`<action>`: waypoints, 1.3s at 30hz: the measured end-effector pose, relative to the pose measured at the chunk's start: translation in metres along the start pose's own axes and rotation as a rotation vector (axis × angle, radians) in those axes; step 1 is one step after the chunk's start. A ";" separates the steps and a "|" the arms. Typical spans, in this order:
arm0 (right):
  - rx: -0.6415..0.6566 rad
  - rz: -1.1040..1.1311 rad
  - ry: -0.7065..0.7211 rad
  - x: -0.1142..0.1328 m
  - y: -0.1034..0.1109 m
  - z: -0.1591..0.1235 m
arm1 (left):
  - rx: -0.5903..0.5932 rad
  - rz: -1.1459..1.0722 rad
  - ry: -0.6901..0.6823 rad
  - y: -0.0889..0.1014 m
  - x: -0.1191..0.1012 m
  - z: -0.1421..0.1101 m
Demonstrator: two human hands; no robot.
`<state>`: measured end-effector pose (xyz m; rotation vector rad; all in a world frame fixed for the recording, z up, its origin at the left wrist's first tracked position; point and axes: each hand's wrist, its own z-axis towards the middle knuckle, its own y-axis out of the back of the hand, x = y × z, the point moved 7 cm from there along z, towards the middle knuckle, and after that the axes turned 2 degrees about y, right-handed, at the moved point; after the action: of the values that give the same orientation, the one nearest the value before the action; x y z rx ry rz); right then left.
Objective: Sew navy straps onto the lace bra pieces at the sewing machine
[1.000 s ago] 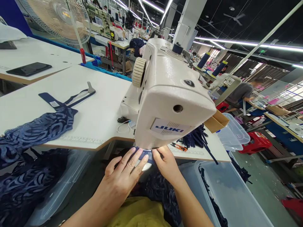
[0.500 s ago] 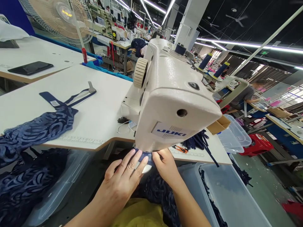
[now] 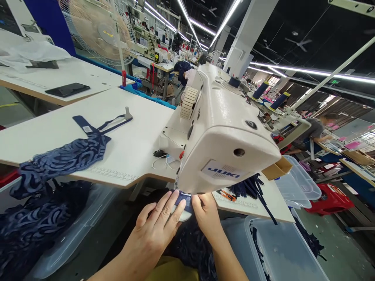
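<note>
Navy fabric point(image 3: 184, 198) lies under the front of the sewing machine point(image 3: 222, 144), pinned between both hands at the near table edge. Left hand point(image 3: 158, 224) rests flat, fingers spread and pressing down on the cloth from about seven o'clock of the machine head. Right hand point(image 3: 206, 214) sits just beside it at five o'clock, fingertips curled and pinching the fabric's edge. More dark lace point(image 3: 190, 246) trails down from there toward the person's lap. Out at nine o'clock a blue lace garment point(image 3: 64, 158) drapes over the white table point(image 3: 131, 128), straps lying flat beyond it. At four o'clock stands a clear plastic bin point(image 3: 281, 253); loose navy straps point(image 3: 252, 187) hang off the table just above it.
</note>
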<state>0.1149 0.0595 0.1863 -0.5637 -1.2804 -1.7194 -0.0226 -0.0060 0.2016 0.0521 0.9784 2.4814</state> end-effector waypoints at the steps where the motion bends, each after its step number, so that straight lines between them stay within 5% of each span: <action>1: -0.002 -0.005 -0.001 -0.001 0.000 0.000 | -0.017 0.000 -0.004 0.001 0.000 0.000; 7: 0.024 0.060 -0.020 -0.006 -0.003 -0.004 | -0.040 0.018 -0.002 0.003 0.002 0.002; 13: -0.001 0.205 -0.124 -0.037 -0.002 -0.022 | -0.047 0.008 -0.025 0.003 0.000 0.004; 17: 0.205 0.042 -0.076 -0.058 0.001 -0.037 | -0.023 0.006 -0.029 0.002 -0.001 0.005; 21: 0.331 -0.046 -0.083 -0.074 0.018 -0.053 | -0.003 0.027 -0.042 0.002 -0.004 0.008; 24: 0.313 -0.027 -0.230 -0.081 0.043 -0.060 | 0.024 -0.026 -0.013 0.004 -0.001 0.008; 27: 0.305 0.039 -0.330 -0.065 0.066 -0.061 | 0.069 -0.188 0.003 0.009 0.012 0.002; 31: 0.370 0.101 -0.172 -0.004 0.064 -0.043 | -0.027 -0.198 -0.040 0.028 0.051 -0.011; 36: 0.230 -0.289 0.170 0.047 0.025 -0.013 | -0.093 0.106 0.235 0.046 0.108 -0.015; 39: 0.186 -0.650 0.388 0.055 -0.006 -0.007 | -0.004 0.072 0.045 0.040 0.086 -0.004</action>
<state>0.0838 0.0320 0.2233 0.3296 -1.3957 -2.0582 -0.1161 0.0038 0.2129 0.0316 1.0066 2.5605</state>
